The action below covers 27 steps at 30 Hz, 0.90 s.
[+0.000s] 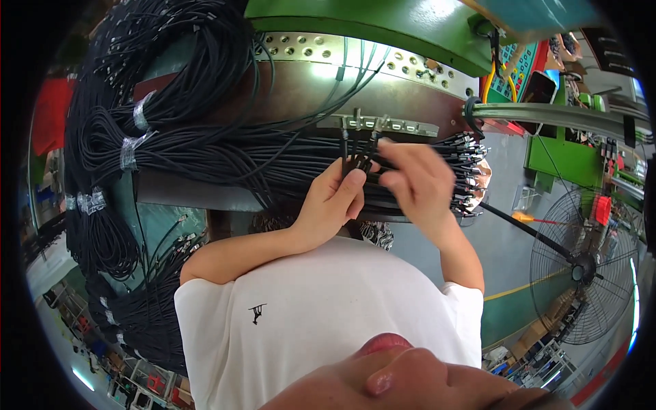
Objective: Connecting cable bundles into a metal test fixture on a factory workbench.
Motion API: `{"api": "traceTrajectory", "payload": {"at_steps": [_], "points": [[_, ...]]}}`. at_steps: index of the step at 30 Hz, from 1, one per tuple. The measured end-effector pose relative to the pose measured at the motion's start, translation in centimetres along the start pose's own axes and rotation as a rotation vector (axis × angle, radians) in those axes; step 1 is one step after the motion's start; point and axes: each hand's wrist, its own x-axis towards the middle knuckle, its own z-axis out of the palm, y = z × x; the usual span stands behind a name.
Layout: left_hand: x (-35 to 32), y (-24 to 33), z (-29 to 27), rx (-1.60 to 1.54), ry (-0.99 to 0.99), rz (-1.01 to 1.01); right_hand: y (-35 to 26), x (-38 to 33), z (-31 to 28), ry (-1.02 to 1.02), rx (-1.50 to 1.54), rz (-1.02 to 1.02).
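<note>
Both my hands are up at the fixture now, working black cables. My left hand (333, 201) is curled, fingers pinched around a few cable ends (355, 164), holding them just under the metal fixture (383, 125) at twelve o'clock from my hands. My right hand (418, 179) is closed too, thumb and fingers nipping a cable right beside the left, the two hands nearly touching. Above them a few plugs (357, 117) already stand in the fixture's slots, thin leads running up from them toward the perforated plate (410, 65); to my eye other slots toward three o'clock look open, though I can't count them cleanly. So I'd judge this as partway: some seated, more to go. The supply is plain enough: a thick bundle (225, 157) stretches from nine o'clock across the tabletop (287, 92) and under my hands, its metal-tipped ends fanned out (468, 171) at three o'clock, just beside my right hand. Heavy taped coils (130, 147) hang well off at ten o'clock, untouched. A fan (584, 266) sits down at four o'clock, well apart.
</note>
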Motion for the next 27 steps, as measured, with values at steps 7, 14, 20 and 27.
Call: {"api": "traceTrajectory", "payload": {"at_steps": [7, 14, 20, 27], "points": [[-0.7, 0.4, -1.0, -0.078, -0.055, -0.2, 2.4, 2.7, 1.2, 0.02, -0.403, -0.401], [-1.6, 2.2, -3.1, -0.137, 0.031, 0.133, 2.0, 4.0, 4.2, -0.004, -0.061, -0.131], [-0.6, 1.8, -2.6, -0.388, -0.143, -0.13, 2.0, 3.9, 4.6, -0.088, -0.095, -0.02], [-0.1, 1.6, -2.5, -0.326, -0.167, -0.173, 1.5, 4.7, 3.2, -0.25, -0.141, 0.047]]}}
